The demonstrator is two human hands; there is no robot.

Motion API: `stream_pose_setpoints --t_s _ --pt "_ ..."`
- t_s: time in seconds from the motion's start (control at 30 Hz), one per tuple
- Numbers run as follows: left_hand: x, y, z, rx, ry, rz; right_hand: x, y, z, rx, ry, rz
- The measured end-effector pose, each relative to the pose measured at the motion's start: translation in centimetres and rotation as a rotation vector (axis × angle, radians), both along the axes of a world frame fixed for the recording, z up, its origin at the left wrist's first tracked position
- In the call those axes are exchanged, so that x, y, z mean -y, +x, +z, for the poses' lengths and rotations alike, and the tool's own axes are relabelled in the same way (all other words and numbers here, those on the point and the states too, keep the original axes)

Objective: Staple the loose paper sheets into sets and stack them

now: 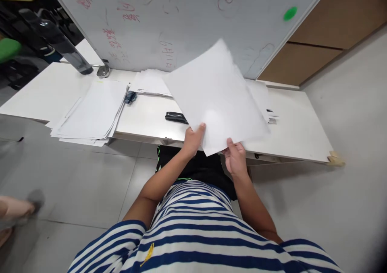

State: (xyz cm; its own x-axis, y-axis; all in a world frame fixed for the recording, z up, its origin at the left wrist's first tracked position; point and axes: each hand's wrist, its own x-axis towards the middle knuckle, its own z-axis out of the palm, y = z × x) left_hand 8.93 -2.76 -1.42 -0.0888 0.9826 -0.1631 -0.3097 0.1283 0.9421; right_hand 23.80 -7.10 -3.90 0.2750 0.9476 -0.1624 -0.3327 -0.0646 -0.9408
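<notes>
A few sheets of white paper (217, 92) are held up above the desk, tilted with one corner toward me. My left hand (194, 139) is closed on their left edge, thumb on top. Near the lower corner, my right hand (235, 156) pinches the near edge, its thumb also on top. The exact number of sheets cannot be made out. Partly covered by the held paper, a black stapler (175, 117) lies on the desk just beyond my left hand.
The white desk (296, 124) bears a large paper stack (93, 108) at left, more paper (152, 81) at the back, and a dark blue small object (130, 97). A bottle (60, 43) leans at the far left. Behind rises a whiteboard (187, 19). Someone's leg (15, 206) shows at lower left.
</notes>
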Motion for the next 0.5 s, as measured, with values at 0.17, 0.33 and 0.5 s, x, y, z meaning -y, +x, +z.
stream_pose_setpoints --t_s 0.17,0.33,0.5 --pt "-0.7 -2.7 -1.4 -0.414 0.27 -0.087 0.6 2.8 -2.9 0.09 -0.075 -0.236" --pt "-6.0 -10.9 -1.9 -1.268 0.493 -0.018 0.9 9.0 -3.5 0.152 -0.142 -0.256" --pt "-8.6 -14.3 -3.1 -1.367 0.439 -0.206 1.5 12.7 -1.9 0.193 -0.245 -0.013"
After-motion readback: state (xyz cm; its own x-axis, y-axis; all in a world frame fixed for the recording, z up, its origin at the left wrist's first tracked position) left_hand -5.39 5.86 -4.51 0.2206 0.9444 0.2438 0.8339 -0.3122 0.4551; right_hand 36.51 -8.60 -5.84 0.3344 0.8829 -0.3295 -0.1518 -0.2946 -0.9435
